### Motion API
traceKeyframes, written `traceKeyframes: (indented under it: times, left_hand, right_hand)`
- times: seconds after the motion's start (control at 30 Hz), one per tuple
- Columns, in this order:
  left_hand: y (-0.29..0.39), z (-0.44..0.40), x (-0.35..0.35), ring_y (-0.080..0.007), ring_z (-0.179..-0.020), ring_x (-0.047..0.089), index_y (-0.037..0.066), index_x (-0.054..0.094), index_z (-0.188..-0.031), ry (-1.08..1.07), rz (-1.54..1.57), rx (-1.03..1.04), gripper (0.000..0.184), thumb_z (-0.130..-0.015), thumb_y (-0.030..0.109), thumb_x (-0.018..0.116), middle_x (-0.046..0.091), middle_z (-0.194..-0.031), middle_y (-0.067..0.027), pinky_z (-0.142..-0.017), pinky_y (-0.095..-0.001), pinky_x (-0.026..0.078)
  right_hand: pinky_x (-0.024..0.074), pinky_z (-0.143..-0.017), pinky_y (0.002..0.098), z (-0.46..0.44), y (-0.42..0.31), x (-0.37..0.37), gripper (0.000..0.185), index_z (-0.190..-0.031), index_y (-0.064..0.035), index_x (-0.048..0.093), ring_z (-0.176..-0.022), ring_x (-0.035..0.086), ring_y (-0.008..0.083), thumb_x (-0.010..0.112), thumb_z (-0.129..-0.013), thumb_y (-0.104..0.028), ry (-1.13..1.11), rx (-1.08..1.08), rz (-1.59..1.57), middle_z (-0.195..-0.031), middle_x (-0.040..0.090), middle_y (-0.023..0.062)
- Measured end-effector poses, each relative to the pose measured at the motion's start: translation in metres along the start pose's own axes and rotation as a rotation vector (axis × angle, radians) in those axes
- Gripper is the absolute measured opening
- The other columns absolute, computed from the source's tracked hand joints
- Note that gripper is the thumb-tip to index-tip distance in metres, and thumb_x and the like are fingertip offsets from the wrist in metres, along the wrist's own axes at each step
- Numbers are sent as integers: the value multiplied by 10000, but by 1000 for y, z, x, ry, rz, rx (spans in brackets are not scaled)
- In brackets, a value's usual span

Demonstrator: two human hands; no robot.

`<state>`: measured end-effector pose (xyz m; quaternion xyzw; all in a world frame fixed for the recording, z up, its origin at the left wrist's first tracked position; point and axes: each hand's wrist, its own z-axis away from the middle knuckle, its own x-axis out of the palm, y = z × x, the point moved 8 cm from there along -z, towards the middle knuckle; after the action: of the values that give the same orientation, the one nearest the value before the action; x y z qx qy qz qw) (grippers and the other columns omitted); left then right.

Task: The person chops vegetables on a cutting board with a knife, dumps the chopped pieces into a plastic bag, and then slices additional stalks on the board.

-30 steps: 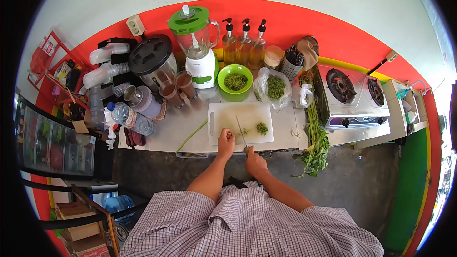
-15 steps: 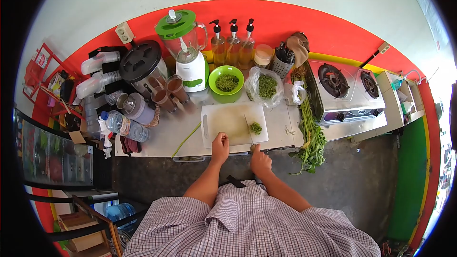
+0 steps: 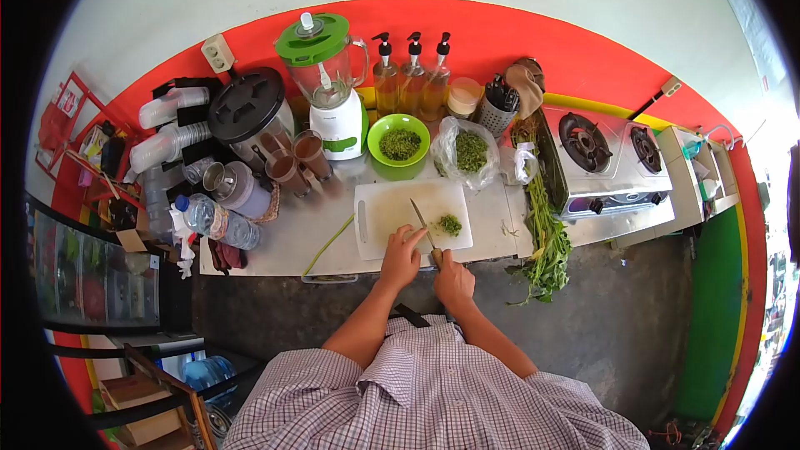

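Note:
My right hand (image 3: 454, 283) is wrapped round the wooden handle of a knife (image 3: 420, 215), whose blade points away from me over the white cutting board (image 3: 365, 237). Beside the blade, my left hand (image 3: 403, 258) has its fingers apart and its fingertips close to the metal; whether they touch it is unclear. A small pile of chopped greens (image 3: 450, 225) lies on the board, right of the blade. Behind the board are a green bowl (image 3: 400, 169) with chopped greens and a plastic bag (image 3: 446, 150) of more greens.
Long leafy stalks (image 3: 546, 242) hang over the counter's front edge, left of the gas stove (image 3: 617, 192). One green stem (image 3: 329, 244) lies left of the board. A blender (image 3: 337, 127), pump bottles (image 3: 410, 87), brown cups (image 3: 288, 173) and a water bottle (image 3: 221, 222) stand behind and left.
My left hand has opened from a closed shape and reached towards the blade. The knife has moved left, away from the small pile, after having been beside it half a second ago.

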<state>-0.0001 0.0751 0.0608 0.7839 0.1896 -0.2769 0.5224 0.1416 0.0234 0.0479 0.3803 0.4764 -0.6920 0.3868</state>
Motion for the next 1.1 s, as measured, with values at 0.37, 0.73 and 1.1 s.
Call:
traceKeyframes:
  times: [0.37,0.73,1.1]
  left_hand:
    - [-4,-16,17,-405,-1100,496,166,616,-1323,-66,-171,-86,618,-744,-46,578,472,-1302,-185,-948,-470,462]
    - [-12,-23,0,-415,-1143,430,252,586,-1383,67,-136,-153,762,-717,-118,570,393,-1335,-205,-996,-471,415]
    - [-96,32,-74,-413,-1150,448,117,574,-1291,379,-313,-482,591,-725,-53,593,475,-1260,-182,-949,-520,388]
  right_hand:
    - [538,-707,503,9,5,-13,258,-1023,-56,509,-836,688,377,650,-809,-89,154,-37,23,-891,695,170]
    - [538,-714,540,7,12,6,358,-1064,-88,555,-821,685,424,645,-902,-394,-76,-47,-90,-862,703,213]
    - [535,-719,545,5,19,13,354,-1065,-92,583,-812,675,437,640,-890,-394,70,88,-200,-872,698,222]
